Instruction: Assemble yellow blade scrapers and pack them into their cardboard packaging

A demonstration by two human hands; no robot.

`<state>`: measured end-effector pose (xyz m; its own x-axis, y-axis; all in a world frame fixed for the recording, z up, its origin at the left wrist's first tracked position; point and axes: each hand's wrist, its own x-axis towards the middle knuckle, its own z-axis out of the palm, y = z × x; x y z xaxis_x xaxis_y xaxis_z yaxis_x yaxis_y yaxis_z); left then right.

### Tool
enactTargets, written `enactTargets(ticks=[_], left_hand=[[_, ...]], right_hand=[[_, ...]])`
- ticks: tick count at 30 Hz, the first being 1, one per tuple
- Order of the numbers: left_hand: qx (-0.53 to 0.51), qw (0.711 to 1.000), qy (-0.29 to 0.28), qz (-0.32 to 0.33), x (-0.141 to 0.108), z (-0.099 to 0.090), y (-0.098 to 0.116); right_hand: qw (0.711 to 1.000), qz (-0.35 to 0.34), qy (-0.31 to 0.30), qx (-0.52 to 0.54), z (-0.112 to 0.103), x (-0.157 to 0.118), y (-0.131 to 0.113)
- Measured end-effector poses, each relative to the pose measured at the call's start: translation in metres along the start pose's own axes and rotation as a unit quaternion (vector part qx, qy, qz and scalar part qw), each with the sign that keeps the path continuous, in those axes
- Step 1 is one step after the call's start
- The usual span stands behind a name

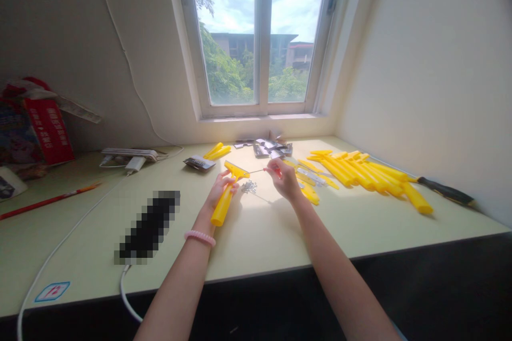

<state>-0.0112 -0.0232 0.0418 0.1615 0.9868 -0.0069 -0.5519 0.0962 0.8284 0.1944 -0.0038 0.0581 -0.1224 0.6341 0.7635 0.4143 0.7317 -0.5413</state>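
Observation:
My left hand is closed round a yellow scraper, whose wide head points away from me and whose thick handle slants back over my wrist. In my right hand is a screwdriver with a red handle, mostly covered by my fingers. Its thin shaft reaches left, and the tip meets or nearly meets the right end of the scraper head. Just below lies a small heap of screws on the table. Yellow scraper head parts lie right beside my right hand.
Yellow handles lie in a row at right, near a black-handled screwdriver. Small dark packets are piled below the window; another packet lies left. A power strip, white cable and blurred dark object occupy the left.

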Motion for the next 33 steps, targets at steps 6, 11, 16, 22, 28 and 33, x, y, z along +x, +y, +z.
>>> enactTargets(ticks=[6, 11, 16, 22, 28, 33], left_hand=[[0.003, 1.0, 0.0, 0.003, 0.0, 0.002, 0.0], [0.002, 1.0, 0.012, -0.006, -0.001, 0.004, 0.002], [0.003, 1.0, 0.019, -0.013, -0.004, 0.009, 0.004], [0.012, 1.0, 0.007, -0.02, -0.005, 0.009, 0.004], [0.022, 0.999, -0.012, -0.026, -0.002, 0.006, 0.002], [0.021, 0.999, -0.015, -0.028, 0.001, 0.005, 0.001]], right_hand=[[1.0, 0.003, 0.0, -0.006, 0.001, 0.001, 0.0], [1.0, 0.001, -0.002, -0.013, 0.001, 0.001, -0.001], [1.0, 0.008, -0.002, -0.011, -0.001, 0.0, -0.001], [0.999, 0.032, 0.006, 0.004, -0.002, 0.001, -0.002], [0.997, 0.066, 0.036, -0.001, -0.002, 0.002, 0.002], [0.998, 0.058, 0.037, 0.015, -0.002, 0.003, 0.003]])
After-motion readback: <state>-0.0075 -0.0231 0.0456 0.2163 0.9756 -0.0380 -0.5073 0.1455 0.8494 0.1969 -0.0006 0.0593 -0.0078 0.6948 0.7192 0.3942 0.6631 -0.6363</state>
